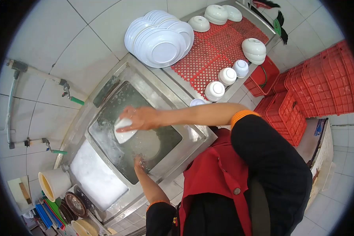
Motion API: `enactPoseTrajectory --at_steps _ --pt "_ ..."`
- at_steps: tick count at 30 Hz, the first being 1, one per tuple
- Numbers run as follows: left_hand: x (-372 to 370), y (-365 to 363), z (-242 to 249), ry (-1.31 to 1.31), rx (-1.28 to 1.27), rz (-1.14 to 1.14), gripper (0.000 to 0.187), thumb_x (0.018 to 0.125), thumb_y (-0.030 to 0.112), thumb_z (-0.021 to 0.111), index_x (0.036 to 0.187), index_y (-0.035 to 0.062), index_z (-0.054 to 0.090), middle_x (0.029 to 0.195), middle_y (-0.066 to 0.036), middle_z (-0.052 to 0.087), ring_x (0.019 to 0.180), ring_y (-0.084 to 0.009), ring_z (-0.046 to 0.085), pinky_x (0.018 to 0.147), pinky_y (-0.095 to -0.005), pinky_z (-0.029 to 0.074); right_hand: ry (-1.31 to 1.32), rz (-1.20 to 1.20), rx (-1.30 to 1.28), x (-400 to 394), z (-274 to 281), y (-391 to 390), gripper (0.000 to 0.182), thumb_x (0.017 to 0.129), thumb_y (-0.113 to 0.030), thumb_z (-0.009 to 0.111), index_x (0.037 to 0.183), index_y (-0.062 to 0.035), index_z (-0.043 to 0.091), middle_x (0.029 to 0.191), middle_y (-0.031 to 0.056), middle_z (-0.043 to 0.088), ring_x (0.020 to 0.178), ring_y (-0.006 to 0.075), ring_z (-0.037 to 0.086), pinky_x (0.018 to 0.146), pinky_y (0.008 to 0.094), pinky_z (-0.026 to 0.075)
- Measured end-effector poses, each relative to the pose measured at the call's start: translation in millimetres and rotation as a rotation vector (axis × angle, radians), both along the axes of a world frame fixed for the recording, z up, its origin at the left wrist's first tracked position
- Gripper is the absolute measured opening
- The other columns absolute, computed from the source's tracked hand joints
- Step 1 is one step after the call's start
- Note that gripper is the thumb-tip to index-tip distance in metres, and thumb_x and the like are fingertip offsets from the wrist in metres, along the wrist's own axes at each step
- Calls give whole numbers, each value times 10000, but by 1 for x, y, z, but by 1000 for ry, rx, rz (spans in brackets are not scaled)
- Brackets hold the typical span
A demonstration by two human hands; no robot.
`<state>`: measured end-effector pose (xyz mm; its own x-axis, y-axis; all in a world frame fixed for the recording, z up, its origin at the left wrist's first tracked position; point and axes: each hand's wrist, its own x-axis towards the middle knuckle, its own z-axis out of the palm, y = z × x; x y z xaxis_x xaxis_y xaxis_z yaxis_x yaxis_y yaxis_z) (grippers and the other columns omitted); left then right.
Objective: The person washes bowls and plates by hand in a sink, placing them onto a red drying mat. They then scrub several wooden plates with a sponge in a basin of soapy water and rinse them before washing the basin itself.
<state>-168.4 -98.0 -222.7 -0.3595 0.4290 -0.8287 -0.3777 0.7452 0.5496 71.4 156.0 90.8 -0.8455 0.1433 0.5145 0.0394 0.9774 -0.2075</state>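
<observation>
Over the water of the steel sink (172, 96), my right hand (139, 118) grips a white bowl (124, 131), fingers wrapped on its upper side. The bowl is tilted near the middle of the basin. My left hand (140, 162) reaches into the water at the basin's near side; its fingers are under the surface and too blurred to make out. A pale round shape, like a plate (148, 142), shows under the water between my hands.
White foam (96, 175) fills a second basin at the left. Stacked plates (161, 49) and upturned bowls (214, 91) stand on the right counter, partly on a red mat (212, 51). Red crates (322, 82) are at far right, a white bucket (55, 184) at lower left.
</observation>
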Motion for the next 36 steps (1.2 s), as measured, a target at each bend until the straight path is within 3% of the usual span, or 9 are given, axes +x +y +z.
enactPoseTrajectory --at_steps 4,8,11,14,17,23,28,33,36 --pt "20 1 18 -90 8 183 564 822 217 531 1358 94 412 1258 -145 501 965 -283 547 723 -409 478 193 -245 3 98 73 61 601 831 -39 534 1350 -334 465 1223 136 490 1092 331 529 800 390 532" --pt "46 7 -2 386 304 221 414 821 144 478 1233 153 520 757 -9 501 640 -134 461 538 -341 412 71 -851 92 220 113 140 691 759 -19 583 1383 -266 418 1250 167 470 1132 366 502 878 441 498" --pt "48 16 11 332 -155 132 667 767 29 421 1414 162 328 853 -34 532 717 -146 477 598 -345 445 145 -1181 -18 299 71 224 711 730 -18 621 1372 -244 419 1220 176 462 1108 393 483 845 477 496" --pt "106 43 102 351 126 247 824 711 -3 426 1486 132 182 1262 -164 485 900 -241 520 837 -351 463 62 -1380 26 335 21 294 681 741 -50 633 1362 -248 434 1187 167 453 1096 391 457 794 479 516" --pt "79 10 24 543 171 223 849 709 7 414 1494 195 151 1249 -165 487 939 -253 529 875 -419 461 -23 -1336 241 334 -9 349 621 782 -61 585 1355 -258 447 1177 155 441 1076 366 444 742 452 535" --pt "117 27 99 106 16 786 755 757 131 449 1444 192 141 1400 -205 270 1201 -512 363 833 -781 359 -149 -1159 459 320 -44 413 584 828 -68 502 1362 -300 451 1217 119 453 1072 333 466 796 444 509" --pt "118 21 125 -60 99 908 607 787 152 356 1361 -16 256 1399 -253 296 1263 -506 339 922 -712 383 -172 -1080 527 316 -76 443 521 851 -150 506 1339 -327 462 1226 82 454 1109 293 435 841 535 455" --pt "134 27 158 -132 205 1023 568 823 163 327 1372 19 301 1399 -228 345 1270 -473 363 931 -705 377 -202 -1082 431 317 -92 450 520 859 -145 491 1342 -337 464 1241 74 453 1129 275 431 876 538 403" --pt "138 28 160 -122 222 1069 548 852 182 324 1383 50 314 1405 -200 365 1268 -452 380 942 -682 383 -198 -1062 336 323 -86 449 629 789 -216 642 1369 -331 428 1251 62 441 1146 270 419 895 525 370"
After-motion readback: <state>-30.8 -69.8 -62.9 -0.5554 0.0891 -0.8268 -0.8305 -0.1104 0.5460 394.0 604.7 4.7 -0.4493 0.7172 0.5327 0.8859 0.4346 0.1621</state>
